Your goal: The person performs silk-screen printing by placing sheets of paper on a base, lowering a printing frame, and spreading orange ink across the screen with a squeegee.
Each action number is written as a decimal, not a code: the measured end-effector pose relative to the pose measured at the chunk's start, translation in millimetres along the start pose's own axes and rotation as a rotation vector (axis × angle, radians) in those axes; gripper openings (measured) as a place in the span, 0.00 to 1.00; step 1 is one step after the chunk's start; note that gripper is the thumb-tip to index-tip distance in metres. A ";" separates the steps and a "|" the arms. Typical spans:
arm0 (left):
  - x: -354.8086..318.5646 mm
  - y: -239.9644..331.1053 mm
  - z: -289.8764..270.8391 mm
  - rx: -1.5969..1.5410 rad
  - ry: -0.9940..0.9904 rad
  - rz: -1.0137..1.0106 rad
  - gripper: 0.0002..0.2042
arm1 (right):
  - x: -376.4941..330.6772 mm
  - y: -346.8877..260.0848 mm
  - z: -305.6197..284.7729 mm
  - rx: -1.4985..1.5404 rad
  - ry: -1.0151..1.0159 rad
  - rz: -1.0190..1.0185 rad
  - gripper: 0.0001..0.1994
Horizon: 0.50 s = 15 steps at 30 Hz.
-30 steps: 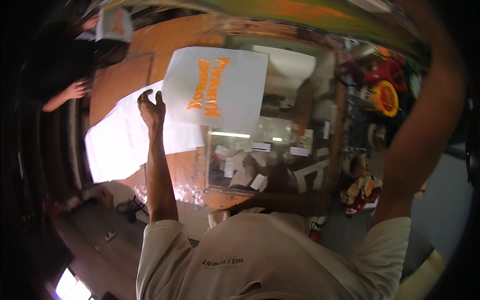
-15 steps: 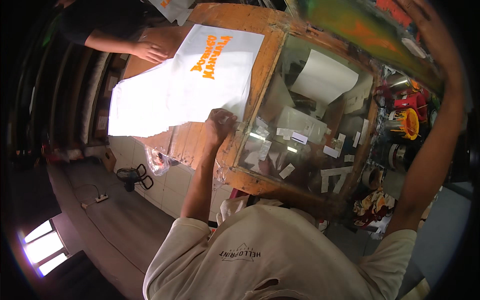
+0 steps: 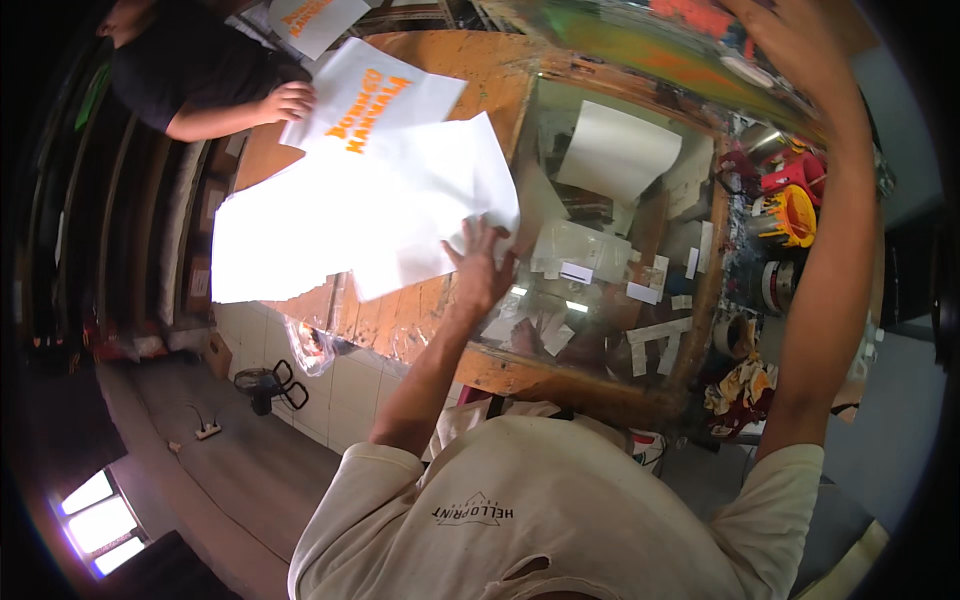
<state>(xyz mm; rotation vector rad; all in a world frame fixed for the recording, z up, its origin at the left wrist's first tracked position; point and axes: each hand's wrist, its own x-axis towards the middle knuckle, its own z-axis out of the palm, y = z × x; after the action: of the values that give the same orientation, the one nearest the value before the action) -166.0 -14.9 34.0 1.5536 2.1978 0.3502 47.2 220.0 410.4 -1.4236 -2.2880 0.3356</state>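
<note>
A blank white sheet (image 3: 430, 215) lies on the wooden table (image 3: 500, 70), its near corner under your left hand (image 3: 483, 270) — fingers spread flat on it. Beyond lies an orange-printed sheet (image 3: 375, 100), touched by a co-worker's hand (image 3: 288, 100) — your right hand (image 3: 800, 40) is raised against a screen frame (image 3: 640, 40), its grip unclear.

Co-worker's hand (image 3: 288, 101) across sheets (image 3: 330, 215)

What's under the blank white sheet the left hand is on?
The blank white sheet under the left hand lies on a wooden table, overlapping another white sheet. Whatever else lies beneath is covered.
</note>
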 end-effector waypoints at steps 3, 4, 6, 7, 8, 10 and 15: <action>0.2 47.3 37.9 0.006 0.102 0.219 0.33 | -4.4 -11.5 -0.3 -0.014 -0.032 0.063 0.21; 2.8 57.1 46.3 0.033 0.079 0.286 0.35 | -1.5 -9.5 1.9 0.009 -0.044 0.009 0.20; 16.4 92.1 70.1 0.064 0.024 0.480 0.40 | -2.8 3.7 -6.8 -0.005 -0.061 -0.037 0.20; 17.0 95.4 79.4 0.078 0.063 0.534 0.39 | 2.2 5.0 0.0 0.017 -0.104 -0.090 0.20; 22.0 119.7 88.0 0.047 0.010 0.634 0.39 | -4.8 5.0 -18.3 -0.044 -0.126 -0.054 0.19; 24.3 144.7 94.6 0.032 -0.078 0.723 0.39 | 4.0 10.1 -21.7 -0.269 -0.166 -0.217 0.19; 13.3 166.1 101.3 -0.008 -0.175 0.740 0.38 | 8.6 34.6 -34.0 -0.444 -0.165 -0.546 0.20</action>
<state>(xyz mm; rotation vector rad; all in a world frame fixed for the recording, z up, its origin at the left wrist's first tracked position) 16.7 50.6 15.1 2.2530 1.4211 0.4124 87.3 242.6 428.0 -0.8982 -2.8907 -0.2466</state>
